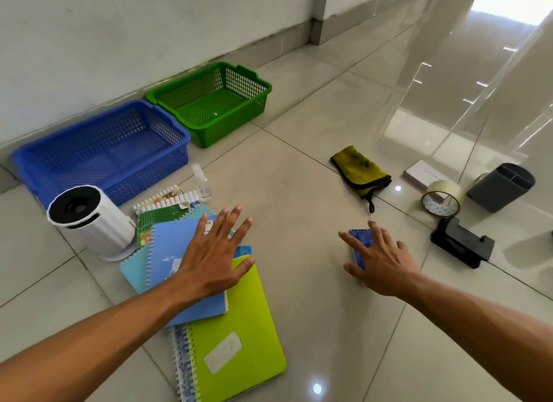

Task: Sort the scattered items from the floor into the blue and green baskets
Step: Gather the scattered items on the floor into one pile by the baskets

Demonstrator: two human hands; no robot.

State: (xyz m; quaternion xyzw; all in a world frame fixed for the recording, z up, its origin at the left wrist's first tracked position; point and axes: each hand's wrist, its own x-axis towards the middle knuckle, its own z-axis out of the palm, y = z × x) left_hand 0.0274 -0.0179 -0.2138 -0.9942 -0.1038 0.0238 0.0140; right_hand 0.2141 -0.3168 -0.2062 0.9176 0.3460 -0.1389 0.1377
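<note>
Over floor clutter: left hand [209, 262] splayed flat above blue notebook [176, 270]; right hand [380, 264] spread over small notepad [359, 241].

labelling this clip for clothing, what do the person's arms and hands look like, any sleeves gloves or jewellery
Both forearms are bare as far as the frame shows, with no sleeve in view. The left hand and right hand have no gloves, and no rings, watch or wristband are visible. Nothing is worn or marked on either arm.
</note>
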